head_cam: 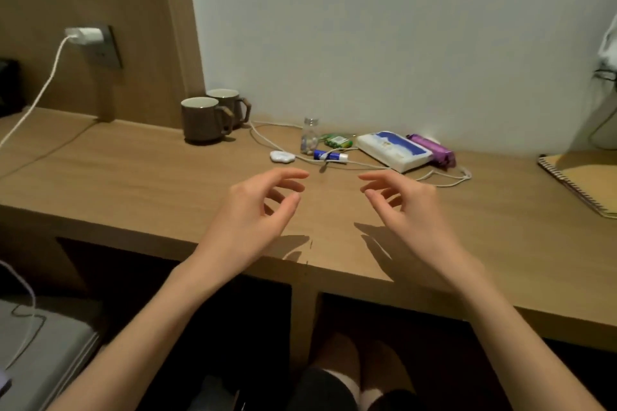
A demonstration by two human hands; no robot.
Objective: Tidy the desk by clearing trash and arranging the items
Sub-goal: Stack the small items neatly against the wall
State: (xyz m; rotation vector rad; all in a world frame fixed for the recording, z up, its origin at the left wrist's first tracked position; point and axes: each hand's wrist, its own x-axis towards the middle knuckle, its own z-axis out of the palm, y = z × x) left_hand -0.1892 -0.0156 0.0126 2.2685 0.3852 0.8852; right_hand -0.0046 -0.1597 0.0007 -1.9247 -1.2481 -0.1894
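Sadly, print on the tissue pack (394, 150) is too blurred.

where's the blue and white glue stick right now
In the head view the blue and white glue stick lies on the wooden desk near the back wall, in front of the small clear bottle and right of a white oval object.

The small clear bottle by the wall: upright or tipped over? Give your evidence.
Upright. The bottle stands on its base on the desk, neck pointing up, with its contents settled at the bottom.
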